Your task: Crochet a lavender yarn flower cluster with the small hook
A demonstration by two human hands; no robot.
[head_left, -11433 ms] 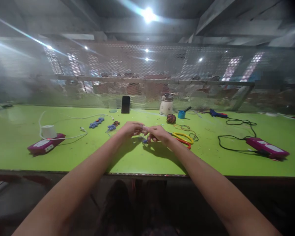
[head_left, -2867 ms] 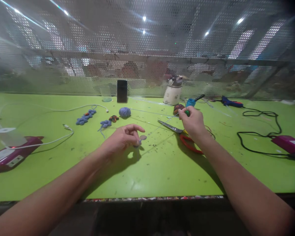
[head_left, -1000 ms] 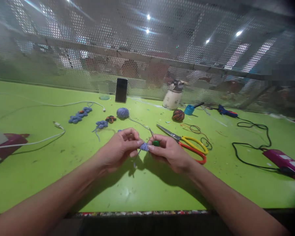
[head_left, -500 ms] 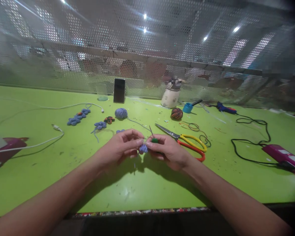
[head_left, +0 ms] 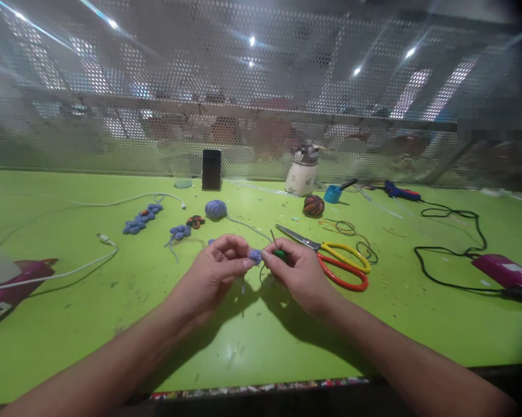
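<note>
Blue yarn piece (head_left: 255,256) is near scissors (head_left: 316,245), multicoloured ball (head_left: 313,206) beyond.

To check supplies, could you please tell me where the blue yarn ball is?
In the head view, the blue yarn ball sits left of centre, beyond the left hand and in front of the phone.
</note>
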